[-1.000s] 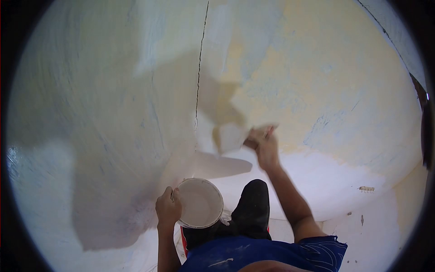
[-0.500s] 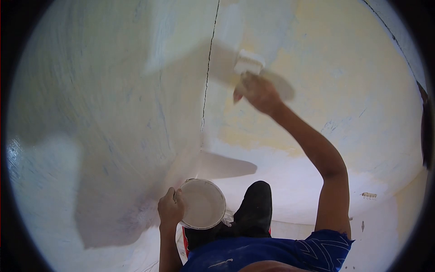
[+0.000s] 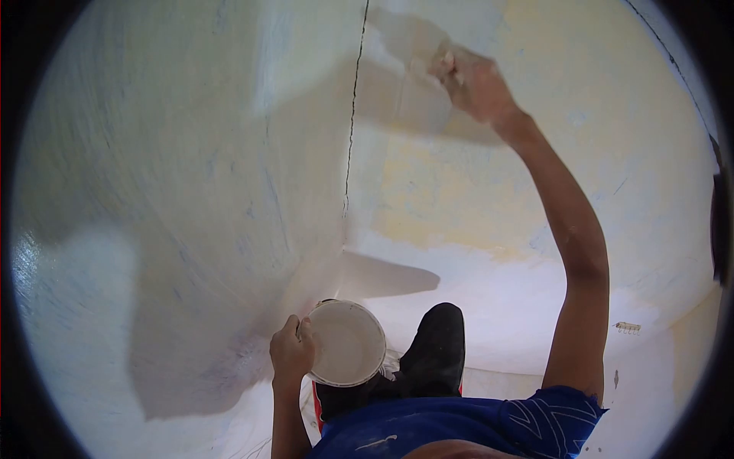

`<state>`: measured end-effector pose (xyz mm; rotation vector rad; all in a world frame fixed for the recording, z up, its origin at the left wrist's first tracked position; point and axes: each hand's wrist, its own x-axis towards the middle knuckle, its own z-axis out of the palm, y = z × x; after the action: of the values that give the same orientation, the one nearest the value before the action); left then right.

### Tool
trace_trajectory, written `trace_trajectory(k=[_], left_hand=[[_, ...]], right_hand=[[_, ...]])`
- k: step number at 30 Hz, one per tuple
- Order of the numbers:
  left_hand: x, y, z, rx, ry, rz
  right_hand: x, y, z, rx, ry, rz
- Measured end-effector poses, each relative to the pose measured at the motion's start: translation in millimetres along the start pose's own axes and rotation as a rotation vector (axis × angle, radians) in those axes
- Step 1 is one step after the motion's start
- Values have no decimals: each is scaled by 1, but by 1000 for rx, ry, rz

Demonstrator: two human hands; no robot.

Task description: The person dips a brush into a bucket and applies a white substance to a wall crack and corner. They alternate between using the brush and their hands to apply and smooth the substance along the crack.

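White plastic bucket sits at six o'clock in the view, with the left hand clenched on its rim from the nine o'clock side. Up at twelve o'clock, the right hand grasps a blurred brush against the yellowish wall, just to the three o'clock side of a dark vertical crack.

wall: I read it as matt, chalky plaster, streaked; glossy wet sheen low on the left.
crack: a thin dark split in that plaster.
bucket: looks to me like smooth white plastic, paint-coated inside.
brush: too blurred for me to tell.
shirt: blue cloth, white smear.
trousers: matt black cloth.
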<state>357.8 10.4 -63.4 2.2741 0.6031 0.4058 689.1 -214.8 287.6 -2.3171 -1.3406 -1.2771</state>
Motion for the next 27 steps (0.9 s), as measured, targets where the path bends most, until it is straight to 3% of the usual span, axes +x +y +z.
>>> trace_trajectory(k=[3, 5, 7, 9, 14, 16, 17, 19, 20, 22, 23, 25, 27], left_hand=[[0, 2, 0, -5, -8, -6], [-1, 1, 0, -3, -10, -5], [0, 1, 0, -6, -8, -12], [0, 0, 1, -6, -10, -14], [0, -5, 1, 14, -10, 5], [0, -5, 2, 26, 4, 13], [1, -6, 3, 26, 6, 11], [1, -6, 3, 38, 3, 17], [1, -4, 2, 43, 0, 14], [1, 0, 1, 39, 2, -1], [0, -1, -1, 43, -2, -3], [1, -1, 0, 22, -16, -6], [1, -1, 2, 18, -9, -11]], right_hand=[[24, -10, -20, -157, 164, -180], [11, -10, -6, -250, 149, -255], [-14, 0, 41, -375, 318, -573], [-57, -16, 77, -556, 137, -635], [-163, -63, 152, -353, 63, -561], [-180, -71, 165, 61, -82, -395], [-176, -71, 162, 63, -81, -397], [-159, -68, 147, 311, -302, -61], [-144, -59, 147, 153, -340, -5], [-96, -39, 114, 116, -344, 178], [-74, -30, 100, 290, -258, 274], [-47, -23, 75, 291, -176, 157], [-29, -29, 53, 11, -72, 5]])
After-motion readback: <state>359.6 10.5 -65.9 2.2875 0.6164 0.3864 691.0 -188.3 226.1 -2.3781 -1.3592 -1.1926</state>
